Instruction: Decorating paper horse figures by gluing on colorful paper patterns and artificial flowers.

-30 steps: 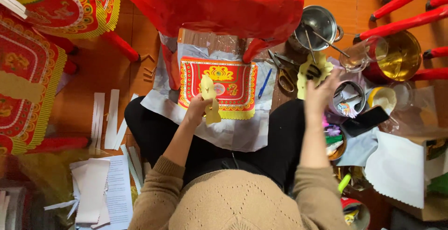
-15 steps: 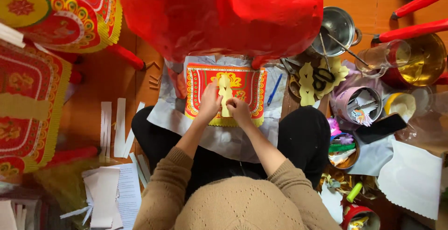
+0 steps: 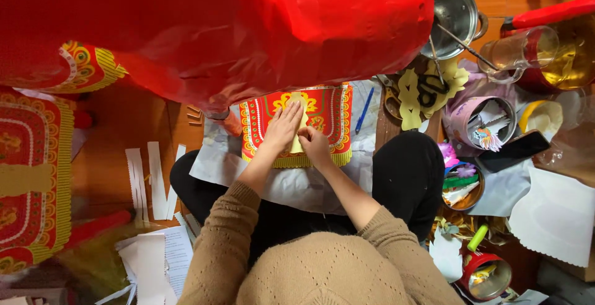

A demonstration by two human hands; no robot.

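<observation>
Now both hands press flat: left hand (image 3: pixel 284 125) spread and right hand (image 3: pixel 315 145) curled on the yellow paper strip (image 3: pixel 298 133), over the red patterned sheet (image 3: pixel 328 119).

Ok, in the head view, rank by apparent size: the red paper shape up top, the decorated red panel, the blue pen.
1. Red paper shape, largest, though nearest the camera, which inflates it.
2. Decorated red panel under both hands.
3. Blue pen, smallest.

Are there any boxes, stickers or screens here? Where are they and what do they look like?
Dark flat phone with a black screen: right of the person's knee, lying tilted.
Round lilac paper tub: beside the phone, open, full of paper scraps.
Red round tin: bottom right, open.
No stickers or signs that I can tell.
</observation>
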